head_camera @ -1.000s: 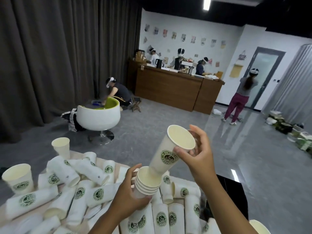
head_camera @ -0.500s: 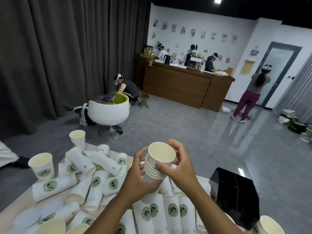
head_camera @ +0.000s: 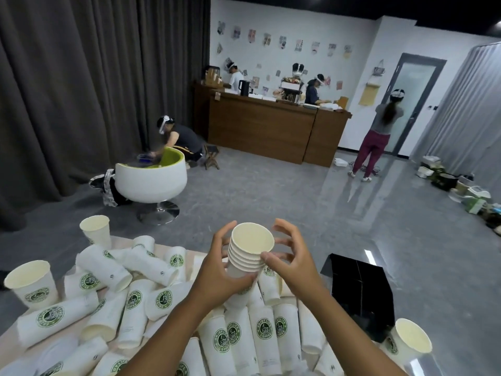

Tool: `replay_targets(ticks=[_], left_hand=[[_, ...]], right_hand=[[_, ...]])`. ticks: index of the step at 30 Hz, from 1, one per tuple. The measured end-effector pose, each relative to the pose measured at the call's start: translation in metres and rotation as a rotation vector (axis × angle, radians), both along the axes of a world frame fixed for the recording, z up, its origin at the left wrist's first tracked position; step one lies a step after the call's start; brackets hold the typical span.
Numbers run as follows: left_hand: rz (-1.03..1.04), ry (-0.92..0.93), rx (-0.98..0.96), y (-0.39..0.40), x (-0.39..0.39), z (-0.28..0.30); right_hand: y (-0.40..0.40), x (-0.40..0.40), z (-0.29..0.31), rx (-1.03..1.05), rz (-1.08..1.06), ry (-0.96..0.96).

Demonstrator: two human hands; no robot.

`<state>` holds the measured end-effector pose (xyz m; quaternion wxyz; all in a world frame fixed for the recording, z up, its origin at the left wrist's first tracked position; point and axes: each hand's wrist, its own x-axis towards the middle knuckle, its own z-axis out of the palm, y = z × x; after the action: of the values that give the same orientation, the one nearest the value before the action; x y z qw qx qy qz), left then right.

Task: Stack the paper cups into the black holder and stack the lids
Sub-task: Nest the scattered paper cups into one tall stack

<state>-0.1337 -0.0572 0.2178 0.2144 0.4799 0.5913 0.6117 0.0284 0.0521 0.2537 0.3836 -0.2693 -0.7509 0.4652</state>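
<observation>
Top cup (head_camera: 252,241) now nested, holder (head_camera: 360,291) half-hidden

We have only one view, from a camera on the person's head. It looks forward and slightly down, very near to the nested stack of white paper cups (head_camera: 250,249). Beyond this stack the wide lens takes in the grey floor, and far behind it the brown wooden counter (head_camera: 267,126).

I count one nested stack of cups (head_camera: 248,253) showing about six rims, three single cups standing upright (head_camera: 95,232), one black holder (head_camera: 362,291), and too many lying cups (head_camera: 103,268) to count.
</observation>
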Motion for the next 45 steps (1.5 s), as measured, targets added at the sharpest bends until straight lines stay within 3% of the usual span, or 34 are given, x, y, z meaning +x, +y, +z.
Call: replay_targets(ticks=[8,16,36,45], left_hand=[[-0.052,0.036,-0.090,0.040,0.025,-0.029],[-0.027,0.076,-0.182,0.083,0.027,-0.045],[0.101,0.185,-0.205,0.188,-0.036,-0.081],[0.109,0.164,-0.236,0.207,-0.055,-0.113]], right_hand=[[0.044,0.067,-0.056,-0.091,-0.155,-0.115],[0.108,0.086,-0.128,-0.136,-0.156,-0.282],[0.253,-0.024,-0.235,-0.153,-0.037,-0.362],[0.287,-0.059,-0.283,-0.197,0.023,-0.552]])
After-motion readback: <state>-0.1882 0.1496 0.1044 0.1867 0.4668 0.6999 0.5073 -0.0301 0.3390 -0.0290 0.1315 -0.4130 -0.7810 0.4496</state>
